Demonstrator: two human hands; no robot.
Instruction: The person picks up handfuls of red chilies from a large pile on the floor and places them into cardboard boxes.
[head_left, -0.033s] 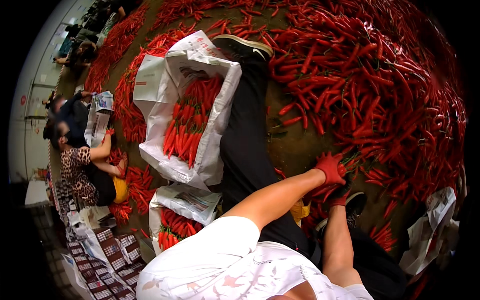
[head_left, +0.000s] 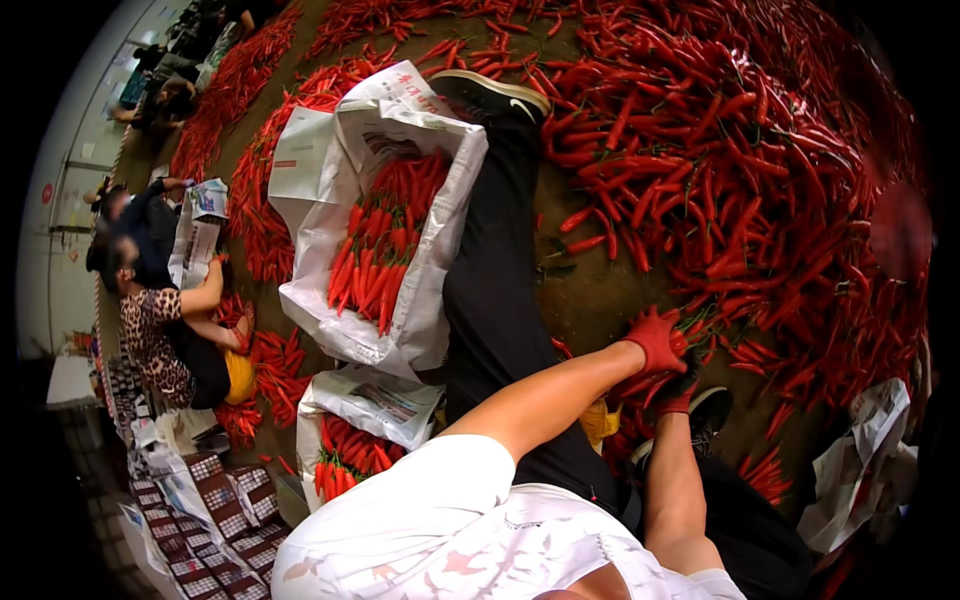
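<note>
My left hand (head_left: 652,340), in a red glove, has its fingers curled on red chillies with green stems (head_left: 697,325) at the lower edge of the large pile (head_left: 680,170). My right hand (head_left: 676,392), in a red and dark glove, is closed just below it, partly hidden; what it holds is unclear. Left of my outstretched leg (head_left: 490,260) lies an open paper-lined package (head_left: 310,305) with rows of chillies (head_left: 365,275) inside. A second lined package (head_left: 395,410) of chillies lies nearer me.
At left, two people (head_left: 155,345) (head_left: 145,230) sit among chillies, with others farther back. Brown patterned cartons (head_left: 225,495) and paper lie at lower left. Crumpled paper (head_left: 855,465) lies at right. My shoe (head_left: 490,95) rests beyond the large package.
My left gloved hand has shifted very slightly to the left at the chillies. Otherwise the scene looks almost the same.
</note>
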